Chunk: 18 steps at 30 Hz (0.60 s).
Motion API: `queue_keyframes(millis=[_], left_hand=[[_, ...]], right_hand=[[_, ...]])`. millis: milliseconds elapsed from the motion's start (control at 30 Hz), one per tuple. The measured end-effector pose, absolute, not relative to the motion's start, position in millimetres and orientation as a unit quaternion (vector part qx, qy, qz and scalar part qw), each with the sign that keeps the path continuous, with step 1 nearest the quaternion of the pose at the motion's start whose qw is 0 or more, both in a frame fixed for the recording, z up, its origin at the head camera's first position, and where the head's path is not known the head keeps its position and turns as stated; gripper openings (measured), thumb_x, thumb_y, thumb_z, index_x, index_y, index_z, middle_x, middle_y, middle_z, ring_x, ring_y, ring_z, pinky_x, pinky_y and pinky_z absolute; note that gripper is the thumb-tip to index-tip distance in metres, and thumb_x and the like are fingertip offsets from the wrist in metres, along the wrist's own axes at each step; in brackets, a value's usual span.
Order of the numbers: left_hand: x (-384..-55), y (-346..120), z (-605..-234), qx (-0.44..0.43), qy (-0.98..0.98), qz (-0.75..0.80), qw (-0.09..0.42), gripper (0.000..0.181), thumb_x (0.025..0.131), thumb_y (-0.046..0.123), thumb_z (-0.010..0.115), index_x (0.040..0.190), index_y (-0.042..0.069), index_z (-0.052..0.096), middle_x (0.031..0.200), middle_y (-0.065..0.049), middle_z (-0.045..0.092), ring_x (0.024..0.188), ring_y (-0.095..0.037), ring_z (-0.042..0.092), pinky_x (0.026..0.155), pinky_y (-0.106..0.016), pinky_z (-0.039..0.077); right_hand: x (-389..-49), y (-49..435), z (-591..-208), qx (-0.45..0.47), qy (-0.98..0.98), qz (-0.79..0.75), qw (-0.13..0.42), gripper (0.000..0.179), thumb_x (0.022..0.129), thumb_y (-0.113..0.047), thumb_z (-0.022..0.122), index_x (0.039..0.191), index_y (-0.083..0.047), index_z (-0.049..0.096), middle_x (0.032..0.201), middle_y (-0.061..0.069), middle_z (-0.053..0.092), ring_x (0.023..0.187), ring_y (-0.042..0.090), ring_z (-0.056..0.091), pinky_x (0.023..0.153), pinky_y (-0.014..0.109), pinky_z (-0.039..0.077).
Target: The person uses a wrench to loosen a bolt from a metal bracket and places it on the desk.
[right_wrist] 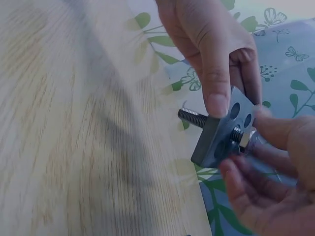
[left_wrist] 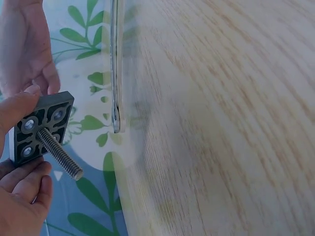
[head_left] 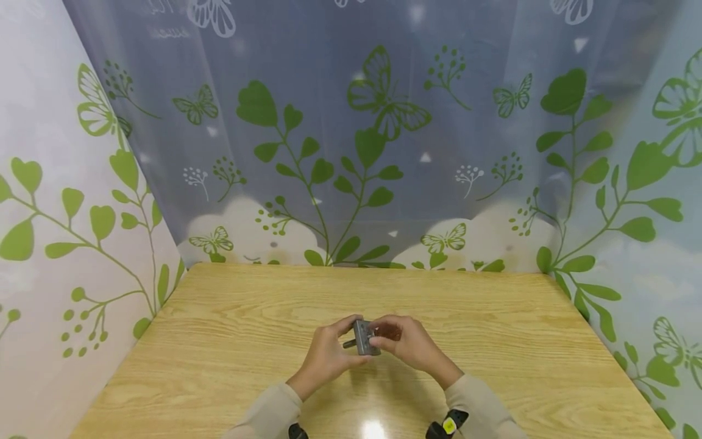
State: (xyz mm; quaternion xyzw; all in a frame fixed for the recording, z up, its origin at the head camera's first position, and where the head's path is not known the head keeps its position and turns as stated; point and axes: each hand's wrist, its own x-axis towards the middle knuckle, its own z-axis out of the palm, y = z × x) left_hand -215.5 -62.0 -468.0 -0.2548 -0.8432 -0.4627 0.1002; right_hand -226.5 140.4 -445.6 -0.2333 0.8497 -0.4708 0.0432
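My left hand [head_left: 327, 355] grips a small grey square plate [head_left: 363, 339] by its edges, thumb on one side and fingers on the other. The plate has a hole near each corner. A threaded bolt [left_wrist: 60, 153] runs through its middle, with a long bare end sticking out on the left-hand side. On the plate's other face, my right hand [head_left: 412, 342] pinches the short end of the bolt, where a shiny hex piece [right_wrist: 244, 139] shows between thumb and fingers. Its fingers [right_wrist: 241, 184] look blurred. Both hands are held above the table.
The light wooden table [head_left: 247, 305] lies under the hands. A curtain [head_left: 329, 152] printed with leaves and butterflies stands behind it, with similar cloth at both sides. A thin shiny strip [left_wrist: 115, 73] hangs across the left wrist view.
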Motion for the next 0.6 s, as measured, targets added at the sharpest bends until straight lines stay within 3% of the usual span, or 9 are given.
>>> queue_keyframes(millis=[133, 300, 400, 600], left_hand=[[-213.8, -60.9, -466.8, -0.255, -0.847, -0.454, 0.108, 0.066, 0.066, 0.012, 0.088, 0.125, 0.001, 0.060, 0.121, -0.013, 0.065, 0.111, -0.027, 0.063, 0.096, -0.039, 0.052], [-212.6, -59.4, -465.9, -0.260, -0.850, -0.445, 0.110, 0.067, 0.066, 0.012, 0.088, 0.126, 0.001, 0.059, 0.121, -0.014, 0.065, 0.111, -0.027, 0.063, 0.095, -0.037, 0.052], [-213.1, -59.7, -466.9, -0.260, -0.853, -0.439, 0.110, 0.067, 0.067, 0.012, 0.088, 0.126, 0.001, 0.059, 0.121, -0.014, 0.065, 0.110, -0.028, 0.064, 0.094, -0.038, 0.053], [-213.6, -61.8, -467.3, -0.255, -0.856, -0.436, 0.110, 0.066, 0.068, 0.014, 0.088, 0.126, 0.001, 0.059, 0.120, -0.014, 0.065, 0.109, -0.027, 0.064, 0.093, -0.039, 0.053]], right_hand=[[-225.8, 137.1, -445.3, -0.171, 0.852, -0.490, 0.067, 0.041, 0.098, -0.037, 0.054, 0.092, 0.001, 0.068, 0.078, 0.008, 0.068, 0.069, 0.023, 0.066, 0.063, 0.039, 0.059], [-225.1, 133.0, -445.5, -0.137, 0.855, -0.492, 0.090, 0.048, 0.099, -0.038, 0.052, 0.074, 0.001, 0.066, 0.060, 0.004, 0.061, 0.052, 0.015, 0.059, 0.054, 0.041, 0.057], [-225.3, 132.9, -445.3, -0.146, 0.856, -0.488, 0.088, 0.041, 0.096, -0.035, 0.058, 0.080, 0.001, 0.068, 0.063, 0.004, 0.062, 0.055, 0.013, 0.059, 0.056, 0.040, 0.057], [-227.4, 137.3, -448.5, -0.216, 0.859, -0.463, 0.043, 0.021, 0.089, -0.017, 0.068, 0.106, -0.005, 0.069, 0.094, 0.005, 0.069, 0.082, 0.017, 0.065, 0.071, 0.030, 0.057]])
